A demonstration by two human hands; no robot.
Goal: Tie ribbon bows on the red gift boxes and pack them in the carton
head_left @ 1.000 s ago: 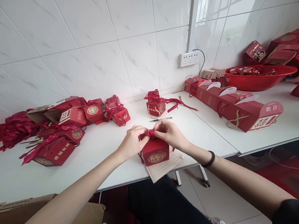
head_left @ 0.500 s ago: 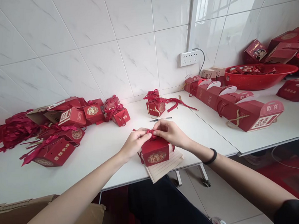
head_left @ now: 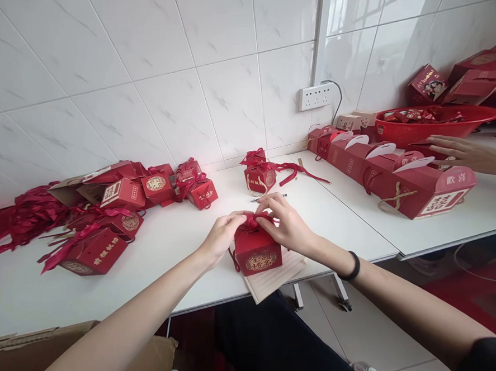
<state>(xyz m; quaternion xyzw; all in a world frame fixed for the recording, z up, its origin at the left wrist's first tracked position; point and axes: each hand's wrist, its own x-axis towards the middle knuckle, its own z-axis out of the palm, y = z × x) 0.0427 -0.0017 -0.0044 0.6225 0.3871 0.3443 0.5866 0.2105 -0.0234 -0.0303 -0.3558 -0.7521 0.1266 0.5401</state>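
Observation:
In front of me a red gift box [head_left: 258,252] with gold lettering sits upright on lined paper [head_left: 274,282]. A red ribbon [head_left: 251,222] forms a bow on its top. My left hand [head_left: 221,237] pinches the bow's left side between thumb and fingers. On the other side my right hand [head_left: 288,222] has its thumb and fingers closed on the ribbon's right loop; part of the ribbon is hidden behind them. A pen [head_left: 259,199] lies just beyond, mostly covered by the right hand.
Finished-looking red boxes [head_left: 94,251] and a ribbon bundle [head_left: 35,212] lie left. A small box [head_left: 260,176] stands by the wall. To the right are a row of open boxes [head_left: 416,192], a red basin [head_left: 429,132] and another person's hand [head_left: 460,150]. A cardboard carton [head_left: 145,359] is below.
My right hand has shifted slightly right and up, its fingers drawing the ribbon loop outward. Another person's hand has come in at the right, and a red box there has moved left.

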